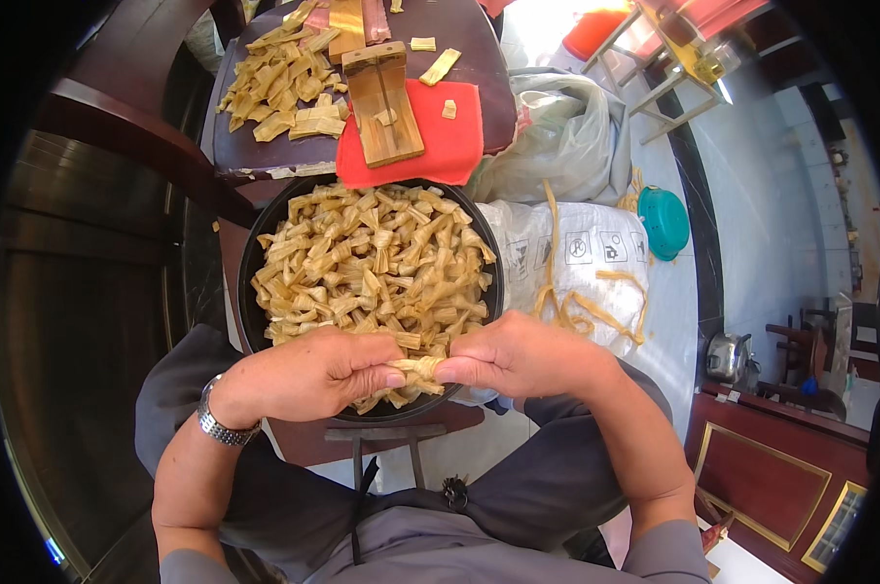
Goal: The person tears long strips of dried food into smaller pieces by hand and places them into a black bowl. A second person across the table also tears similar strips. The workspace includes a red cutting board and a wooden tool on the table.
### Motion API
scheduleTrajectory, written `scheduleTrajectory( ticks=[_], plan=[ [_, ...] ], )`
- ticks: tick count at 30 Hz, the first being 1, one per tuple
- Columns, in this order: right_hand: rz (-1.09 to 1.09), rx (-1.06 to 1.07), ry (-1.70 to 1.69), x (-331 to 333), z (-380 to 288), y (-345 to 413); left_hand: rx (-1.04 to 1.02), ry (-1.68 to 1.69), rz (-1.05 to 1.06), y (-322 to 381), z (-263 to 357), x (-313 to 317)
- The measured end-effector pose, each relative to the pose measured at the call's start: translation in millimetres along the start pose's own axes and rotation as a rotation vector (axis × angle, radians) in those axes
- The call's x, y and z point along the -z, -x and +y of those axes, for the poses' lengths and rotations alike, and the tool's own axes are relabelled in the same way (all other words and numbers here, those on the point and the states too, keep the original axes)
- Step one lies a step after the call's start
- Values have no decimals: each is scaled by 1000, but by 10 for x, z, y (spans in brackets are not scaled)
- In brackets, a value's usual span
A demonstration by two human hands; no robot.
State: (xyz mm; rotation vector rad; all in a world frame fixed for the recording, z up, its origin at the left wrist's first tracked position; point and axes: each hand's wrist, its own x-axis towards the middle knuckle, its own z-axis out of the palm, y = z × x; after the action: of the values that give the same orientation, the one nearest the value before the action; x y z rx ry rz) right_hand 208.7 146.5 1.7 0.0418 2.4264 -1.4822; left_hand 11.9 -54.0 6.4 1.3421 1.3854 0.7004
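Observation:
My left hand (337,372) and my right hand (513,358) hold the two ends of a knotted tan strip (419,367) between thumbs and fingers. Just beneath them is a round black pan (246,292) heaped with many similar knotted pieces (381,255). Beyond the pan, a wooden block tool (390,131) with an upright slotted piece stands on a red cloth (454,146), with a small tan scrap on its base. Flat cut tan strips (279,80) lie piled to its left on a dark red chair seat (483,66).
To the right lie a white woven sack (520,255) with long tan strips (615,321) on it, a clear plastic bag (564,131) and a teal plastic basket (664,223). A dark wooden chair frame (133,146) rises at the left. A small stool (385,433) stands below the pan.

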Motion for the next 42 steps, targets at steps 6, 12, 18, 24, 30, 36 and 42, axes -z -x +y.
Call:
scheduleTrajectory(
  ticks=[6, 12, 18, 24, 30, 36, 42],
  plan=[
    [32, -20, -27, 71, -37, 7, 109, 88, -32, 35, 121, 167],
    [159, 110, 148, -17, -102, -70, 209, 57, 4, -159, 202, 190],
    [77, 10, 194, -88, -283, -87, 137, 91, -84, -125, 218, 145],
    [-42, 8, 64, -43, -302, -19, 93, 139, -218, -99, 160, 192],
    [279, 30, 23, 274, -253, -205, 95, 58, 225, -227, 196, 410],
    [656, 54, -187, 697, -132, -670, 26, 11, 623, -546, 197, 775],
    [914, 167, 34, 910, 0, -1027, 22, 174, 881, -790, 248, 1016]
  ],
)
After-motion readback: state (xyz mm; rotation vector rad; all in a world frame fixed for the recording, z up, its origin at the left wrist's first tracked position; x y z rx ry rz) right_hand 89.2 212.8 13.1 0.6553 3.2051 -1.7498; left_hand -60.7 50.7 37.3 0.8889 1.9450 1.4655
